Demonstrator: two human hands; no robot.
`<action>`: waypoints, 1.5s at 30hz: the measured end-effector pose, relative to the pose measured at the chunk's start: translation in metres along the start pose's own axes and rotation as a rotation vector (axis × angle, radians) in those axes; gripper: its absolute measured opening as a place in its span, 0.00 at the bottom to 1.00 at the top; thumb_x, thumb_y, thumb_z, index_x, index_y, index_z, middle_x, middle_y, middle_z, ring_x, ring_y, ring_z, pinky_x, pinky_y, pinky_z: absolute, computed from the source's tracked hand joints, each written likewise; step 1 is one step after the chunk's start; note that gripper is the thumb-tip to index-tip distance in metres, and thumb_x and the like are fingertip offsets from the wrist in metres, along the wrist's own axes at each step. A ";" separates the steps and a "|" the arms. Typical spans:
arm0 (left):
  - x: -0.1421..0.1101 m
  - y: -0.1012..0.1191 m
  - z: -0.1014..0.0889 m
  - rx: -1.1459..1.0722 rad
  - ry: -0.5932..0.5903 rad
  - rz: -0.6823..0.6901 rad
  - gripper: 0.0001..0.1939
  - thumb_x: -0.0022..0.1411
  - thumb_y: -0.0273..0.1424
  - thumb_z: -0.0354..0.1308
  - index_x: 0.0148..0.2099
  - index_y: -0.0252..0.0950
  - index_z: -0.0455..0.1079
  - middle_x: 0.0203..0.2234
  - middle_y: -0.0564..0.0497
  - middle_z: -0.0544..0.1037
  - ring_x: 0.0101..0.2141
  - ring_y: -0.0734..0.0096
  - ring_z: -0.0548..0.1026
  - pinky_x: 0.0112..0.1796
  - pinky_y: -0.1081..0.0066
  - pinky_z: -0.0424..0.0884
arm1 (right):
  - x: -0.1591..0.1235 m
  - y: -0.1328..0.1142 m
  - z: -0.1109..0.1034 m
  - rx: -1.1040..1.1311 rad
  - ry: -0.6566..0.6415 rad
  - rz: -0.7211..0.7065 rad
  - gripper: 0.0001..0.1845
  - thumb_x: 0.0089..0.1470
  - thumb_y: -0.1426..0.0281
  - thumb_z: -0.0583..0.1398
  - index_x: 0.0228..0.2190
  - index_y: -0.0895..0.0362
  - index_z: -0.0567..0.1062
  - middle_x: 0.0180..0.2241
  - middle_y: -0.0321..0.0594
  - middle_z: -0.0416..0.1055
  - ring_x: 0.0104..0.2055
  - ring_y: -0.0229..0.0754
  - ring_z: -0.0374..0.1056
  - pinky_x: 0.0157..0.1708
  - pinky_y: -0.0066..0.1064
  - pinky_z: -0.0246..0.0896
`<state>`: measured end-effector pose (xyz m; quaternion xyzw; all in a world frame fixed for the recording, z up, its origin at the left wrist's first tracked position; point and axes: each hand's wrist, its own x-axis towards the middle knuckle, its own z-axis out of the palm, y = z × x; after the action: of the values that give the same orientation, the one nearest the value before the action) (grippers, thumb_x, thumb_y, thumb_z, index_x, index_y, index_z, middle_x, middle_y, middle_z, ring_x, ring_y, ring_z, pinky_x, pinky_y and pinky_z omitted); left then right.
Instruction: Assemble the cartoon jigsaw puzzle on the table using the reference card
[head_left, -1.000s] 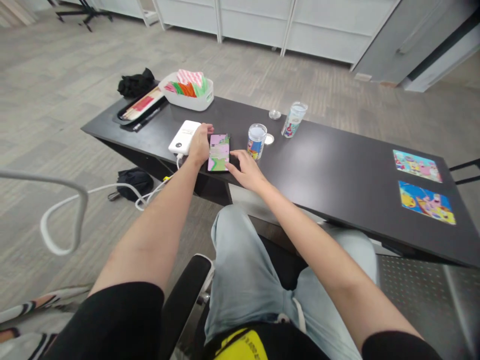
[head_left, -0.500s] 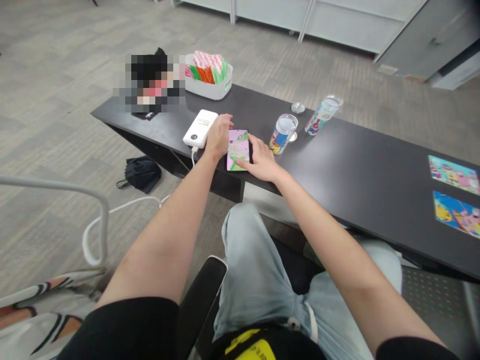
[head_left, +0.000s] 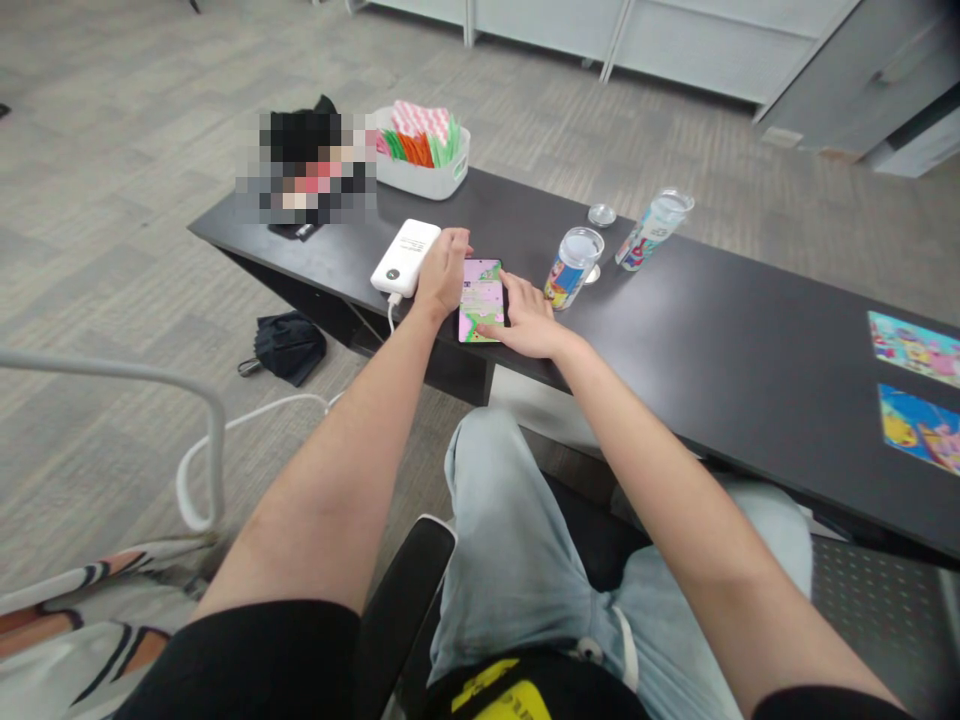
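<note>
A smartphone (head_left: 482, 295) with a pink and green picture on its screen lies flat on the dark table, close to the front edge. My right hand (head_left: 529, 320) rests at its right side with fingers stretched out and the thumb over the lower screen. On the other side, my left hand (head_left: 444, 272) stands along the phone's left edge, fingers extended and not wrapped round anything. Left of that hand is a white power bank (head_left: 406, 256) with a cable plugged into its near end. A clear printed cup (head_left: 574, 268) stands just beyond my right fingertips.
Farther right are a second clear cup (head_left: 654, 230) and a round clear lid (head_left: 601, 215). Two colourful cards (head_left: 922, 425) lie at the right. At the back left stands a white basket (head_left: 427, 182) with coloured items. A folded umbrella (head_left: 291, 347) is on the floor.
The whole scene has shifted slightly to the right in the view. Both hands and the phone keep their places relative to each other.
</note>
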<state>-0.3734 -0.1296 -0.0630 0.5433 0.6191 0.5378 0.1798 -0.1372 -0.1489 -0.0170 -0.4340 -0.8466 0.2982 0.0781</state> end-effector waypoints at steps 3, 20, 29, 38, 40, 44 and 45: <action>0.000 0.002 -0.001 -0.030 0.009 -0.005 0.30 0.83 0.65 0.50 0.56 0.46 0.78 0.49 0.42 0.88 0.55 0.48 0.87 0.65 0.42 0.80 | 0.003 0.009 0.002 0.043 0.034 -0.025 0.63 0.78 0.50 0.76 0.94 0.58 0.56 0.95 0.62 0.53 0.96 0.76 0.53 0.95 0.72 0.48; -0.001 0.007 -0.002 -0.071 0.032 -0.021 0.28 0.80 0.65 0.56 0.52 0.49 0.81 0.47 0.41 0.89 0.52 0.46 0.86 0.65 0.39 0.82 | 0.010 0.051 0.023 0.255 0.305 -0.351 0.35 0.71 0.63 0.71 0.75 0.50 0.78 0.79 0.57 0.81 0.81 0.69 0.77 0.86 0.68 0.72; 0.001 0.005 -0.001 -0.072 0.048 -0.029 0.33 0.81 0.70 0.53 0.50 0.48 0.79 0.46 0.43 0.88 0.52 0.50 0.88 0.65 0.44 0.83 | 0.013 0.055 0.027 0.222 0.370 -0.393 0.30 0.77 0.62 0.65 0.74 0.55 0.78 0.72 0.62 0.79 0.73 0.66 0.81 0.82 0.63 0.75; -0.001 0.003 -0.001 -0.094 0.036 -0.015 0.42 0.82 0.75 0.45 0.57 0.46 0.82 0.48 0.41 0.90 0.52 0.51 0.90 0.64 0.45 0.83 | 0.030 0.038 0.022 0.087 0.339 -0.269 0.28 0.81 0.66 0.59 0.75 0.55 0.79 0.64 0.58 0.80 0.63 0.66 0.82 0.74 0.62 0.80; -0.002 0.002 -0.001 -0.086 0.044 -0.020 0.42 0.82 0.76 0.45 0.57 0.47 0.82 0.47 0.42 0.90 0.52 0.50 0.90 0.63 0.44 0.83 | 0.031 0.035 0.021 0.082 0.347 -0.259 0.28 0.81 0.67 0.57 0.75 0.55 0.79 0.60 0.56 0.81 0.60 0.66 0.81 0.72 0.62 0.81; -0.003 0.004 -0.001 -0.092 0.050 -0.018 0.46 0.80 0.79 0.44 0.57 0.47 0.83 0.46 0.42 0.90 0.52 0.50 0.89 0.63 0.44 0.83 | 0.028 0.032 0.018 0.077 0.351 -0.253 0.27 0.81 0.68 0.57 0.73 0.51 0.82 0.56 0.52 0.81 0.57 0.63 0.81 0.69 0.57 0.82; -0.003 0.005 -0.001 -0.094 0.050 -0.017 0.47 0.80 0.80 0.44 0.56 0.47 0.83 0.46 0.42 0.90 0.52 0.50 0.89 0.62 0.44 0.83 | 0.026 0.031 0.018 0.076 0.351 -0.250 0.26 0.82 0.68 0.57 0.72 0.51 0.82 0.56 0.52 0.81 0.57 0.62 0.81 0.69 0.57 0.82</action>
<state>-0.3712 -0.1340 -0.0595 0.5155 0.6021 0.5779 0.1942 -0.1389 -0.1221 -0.0524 -0.3675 -0.8554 0.2377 0.2771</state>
